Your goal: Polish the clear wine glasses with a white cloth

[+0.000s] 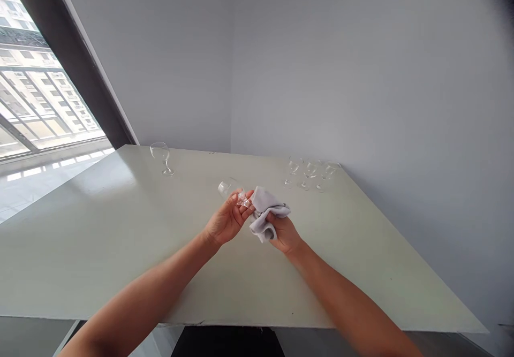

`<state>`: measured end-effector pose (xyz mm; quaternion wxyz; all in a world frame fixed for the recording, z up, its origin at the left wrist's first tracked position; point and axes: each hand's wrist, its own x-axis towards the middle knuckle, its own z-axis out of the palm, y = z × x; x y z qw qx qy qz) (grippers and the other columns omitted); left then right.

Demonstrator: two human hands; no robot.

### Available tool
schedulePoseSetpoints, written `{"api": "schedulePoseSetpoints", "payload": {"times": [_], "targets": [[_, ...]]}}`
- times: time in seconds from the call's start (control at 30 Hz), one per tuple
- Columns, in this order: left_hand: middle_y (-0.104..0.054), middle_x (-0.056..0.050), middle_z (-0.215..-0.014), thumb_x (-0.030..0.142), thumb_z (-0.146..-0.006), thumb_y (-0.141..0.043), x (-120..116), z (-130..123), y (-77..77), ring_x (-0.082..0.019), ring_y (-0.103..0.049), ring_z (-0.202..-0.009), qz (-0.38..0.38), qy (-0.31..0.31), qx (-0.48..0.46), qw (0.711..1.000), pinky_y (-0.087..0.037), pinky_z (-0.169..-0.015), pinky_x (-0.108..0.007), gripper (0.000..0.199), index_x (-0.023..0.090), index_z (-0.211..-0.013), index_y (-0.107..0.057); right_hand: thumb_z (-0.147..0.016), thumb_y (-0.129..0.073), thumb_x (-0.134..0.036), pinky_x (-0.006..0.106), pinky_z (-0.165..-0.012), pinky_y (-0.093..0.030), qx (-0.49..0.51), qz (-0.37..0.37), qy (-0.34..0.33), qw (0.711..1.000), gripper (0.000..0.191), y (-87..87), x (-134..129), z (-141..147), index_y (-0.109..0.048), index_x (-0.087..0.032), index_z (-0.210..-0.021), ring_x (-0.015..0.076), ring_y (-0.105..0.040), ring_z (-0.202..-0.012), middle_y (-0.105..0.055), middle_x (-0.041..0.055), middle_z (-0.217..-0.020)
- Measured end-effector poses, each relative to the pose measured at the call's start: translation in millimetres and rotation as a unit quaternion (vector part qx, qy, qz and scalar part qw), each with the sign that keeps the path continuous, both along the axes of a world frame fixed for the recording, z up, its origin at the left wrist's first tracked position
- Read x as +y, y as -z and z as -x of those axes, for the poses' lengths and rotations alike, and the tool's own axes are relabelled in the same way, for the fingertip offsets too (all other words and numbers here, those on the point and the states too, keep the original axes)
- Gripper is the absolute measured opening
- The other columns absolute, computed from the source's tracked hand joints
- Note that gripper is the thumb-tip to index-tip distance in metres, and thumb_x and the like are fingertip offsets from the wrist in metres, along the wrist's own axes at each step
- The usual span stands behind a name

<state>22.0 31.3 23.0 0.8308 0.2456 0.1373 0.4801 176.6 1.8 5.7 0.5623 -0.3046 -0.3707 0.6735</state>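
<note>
Over the middle of the table, my left hand (228, 220) holds a clear stemmed glass (225, 188) by its stem. The glass is tilted, its bowl pointing to the left and its foot toward my right hand. A crumpled pale grey cloth (267, 207) is bunched in my right hand (286, 232), with the thumb pressed on top of it. The cloth's left edge is close to the foot of the glass; I cannot tell whether they touch. Some of my right fingers are hidden behind the cloth.
One stemmed glass (160, 153) stands upright at the table's back left. Three more stemmed glasses (311, 171) stand in a row at the back right. The pale table (120, 250) meets grey walls (341, 68). A window (36, 78) is at the far left.
</note>
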Motion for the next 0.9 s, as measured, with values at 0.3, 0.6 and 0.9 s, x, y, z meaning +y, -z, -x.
{"api": "schedulePoseSetpoints", "payload": {"times": [0.3,0.6,0.9], "targets": [[-0.06,-0.006,-0.109,0.025,-0.077,-0.06,-6,-1,-9.4,-0.02,-0.053,-0.109,-0.12,-0.096,0.084,0.985,-0.033,-0.101,-0.04,0.036,0.025,-0.106,-0.038,-0.071,-0.06,-0.02,0.019,-0.044,-0.047,0.153,0.161,0.004,0.975,0.012,19.4,5,10,-0.061,-0.023,-0.084,0.0125,-0.06,-0.069,-0.066,-0.0011,-0.081],[-0.058,-0.007,-0.111,0.025,-0.071,-0.066,-22,-12,4.0,-0.023,-0.054,-0.106,-0.219,-0.235,0.232,0.918,-0.047,-0.084,-0.041,0.05,0.027,-0.108,-0.033,-0.075,-0.06,-0.035,0.036,-0.075,-0.05,0.057,0.055,0.007,0.997,0.026,4.9,-3,21,-0.061,-0.021,-0.096,0.0197,-0.058,-0.09,-0.064,0.0034,-0.097],[-0.057,-0.004,-0.101,0.015,-0.07,-0.065,-30,-13,12.9,-0.024,-0.055,-0.106,-0.378,-0.285,0.243,0.847,-0.04,-0.093,-0.046,0.05,0.024,-0.109,-0.035,-0.066,-0.065,-0.044,0.022,-0.037,-0.035,-0.157,0.033,0.014,0.987,0.026,16.4,-2,17,-0.059,-0.018,-0.065,0.0095,-0.044,-0.043,-0.049,-0.0033,-0.05]]}}
